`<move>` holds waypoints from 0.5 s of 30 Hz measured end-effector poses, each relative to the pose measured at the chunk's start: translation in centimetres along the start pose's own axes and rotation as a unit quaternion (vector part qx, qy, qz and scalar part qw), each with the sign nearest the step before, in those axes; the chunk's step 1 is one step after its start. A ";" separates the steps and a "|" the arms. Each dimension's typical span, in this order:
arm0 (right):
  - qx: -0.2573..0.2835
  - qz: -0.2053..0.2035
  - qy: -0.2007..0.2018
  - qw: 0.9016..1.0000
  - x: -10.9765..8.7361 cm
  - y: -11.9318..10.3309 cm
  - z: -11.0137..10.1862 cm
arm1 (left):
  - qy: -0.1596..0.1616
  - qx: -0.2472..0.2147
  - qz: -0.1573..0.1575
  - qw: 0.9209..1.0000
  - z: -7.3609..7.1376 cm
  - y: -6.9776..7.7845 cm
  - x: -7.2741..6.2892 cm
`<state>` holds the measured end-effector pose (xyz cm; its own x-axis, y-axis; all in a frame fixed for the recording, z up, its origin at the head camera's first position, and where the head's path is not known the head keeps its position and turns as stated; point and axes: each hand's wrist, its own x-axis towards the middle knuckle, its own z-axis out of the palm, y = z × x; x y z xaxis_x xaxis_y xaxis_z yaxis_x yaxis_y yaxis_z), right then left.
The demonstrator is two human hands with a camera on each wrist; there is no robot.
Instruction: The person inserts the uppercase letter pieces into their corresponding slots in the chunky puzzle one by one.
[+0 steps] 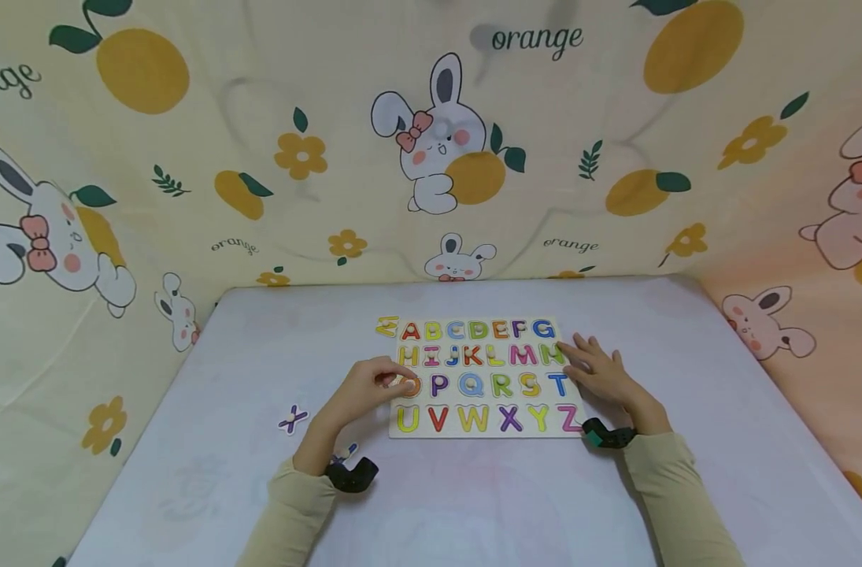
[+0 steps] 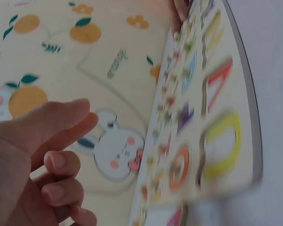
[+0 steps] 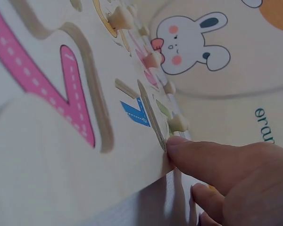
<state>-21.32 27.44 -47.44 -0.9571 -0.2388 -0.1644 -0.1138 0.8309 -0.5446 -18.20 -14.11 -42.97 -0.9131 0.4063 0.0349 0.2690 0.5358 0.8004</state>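
Observation:
A wooden alphabet puzzle board (image 1: 483,398) lies on the table, its letters in rows from A to Z. Peg-knobbed letter pieces fill the upper rows, among them the orange O piece (image 2: 180,168). The T slot (image 3: 136,112) and the Z slot (image 3: 80,94) show bare recesses. Above the board's left edge, near the O, hovers my left hand (image 1: 363,387); its thumb and index finger reach forward, the others bend loosely, and nothing is between them. My right hand (image 1: 604,376) rests at the board's right edge, a fingertip touching beside the N and T.
A purple X piece (image 1: 292,420) lies left of the board. Another loose piece (image 1: 345,453) is partly hidden by the left wrist camera (image 1: 353,475). Yellow loose pieces (image 1: 386,325) sit by the board's upper left corner. A printed cloth (image 1: 331,71) stands behind the table.

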 end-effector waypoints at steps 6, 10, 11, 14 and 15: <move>-0.003 0.002 0.000 1.000 0.1 0.3 0.1 | -0.010 -0.012 -0.005 1.000 -2.2 -2.5 -1.6; -0.003 0.003 -0.002 1.000 0.0 0.4 0.1 | -0.033 -0.021 -0.028 0.999 -3.6 -4.2 -2.6; -0.003 0.003 -0.002 1.000 0.0 0.4 0.1 | -0.039 -0.022 -0.037 0.998 -3.8 -4.7 -2.8; -0.004 0.000 -0.001 1.000 -0.1 0.4 0.1 | -0.059 -0.026 -0.058 0.996 -4.5 -5.8 -3.6; -0.005 0.001 -0.001 1.000 -0.1 0.3 0.1 | -0.067 -0.024 -0.064 0.995 -4.7 -6.1 -3.8</move>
<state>-21.23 27.67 -47.70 -0.9570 -0.2378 -0.1663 -0.1149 0.8367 -0.5354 -17.78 -22.38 -45.17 -0.8893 0.4329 -0.1473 0.1341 0.5549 0.8210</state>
